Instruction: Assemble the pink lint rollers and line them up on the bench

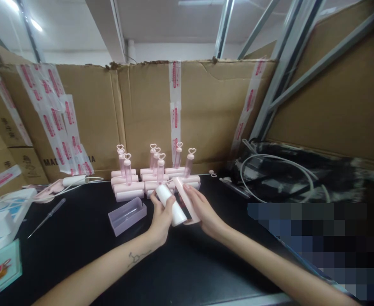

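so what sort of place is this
Probably a workshop bench: matching pink rollers grouped on a black table, taped cardboard behind them, and what looks like a screwdriver off left.

Tray (129,222) left of the roll (175,212), rollers (128,187) behind, screwdriver (49,215) farther left.
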The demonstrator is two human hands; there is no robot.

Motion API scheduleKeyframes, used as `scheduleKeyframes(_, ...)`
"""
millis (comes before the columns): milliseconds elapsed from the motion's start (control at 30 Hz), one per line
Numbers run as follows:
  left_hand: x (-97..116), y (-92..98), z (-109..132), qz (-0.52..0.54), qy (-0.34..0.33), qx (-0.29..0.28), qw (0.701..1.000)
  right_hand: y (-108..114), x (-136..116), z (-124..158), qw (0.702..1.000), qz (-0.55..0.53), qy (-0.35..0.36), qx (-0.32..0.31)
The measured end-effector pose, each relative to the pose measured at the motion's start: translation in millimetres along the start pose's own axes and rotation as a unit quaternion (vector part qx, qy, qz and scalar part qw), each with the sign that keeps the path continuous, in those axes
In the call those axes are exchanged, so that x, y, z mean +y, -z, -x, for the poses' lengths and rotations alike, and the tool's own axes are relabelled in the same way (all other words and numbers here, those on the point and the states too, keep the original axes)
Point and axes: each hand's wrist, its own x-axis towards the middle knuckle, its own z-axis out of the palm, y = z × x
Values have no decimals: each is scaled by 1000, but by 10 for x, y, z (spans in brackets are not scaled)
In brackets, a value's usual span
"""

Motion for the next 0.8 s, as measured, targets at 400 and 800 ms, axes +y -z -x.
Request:
scheduleKeyframes(400,-4,-15,103,-6,23,-3,1000,36,209,101,998,22,48,32)
scheduleKeyframes(800,208,-59,243,-122,42,-140,982,181,235,150,957,178,228,7)
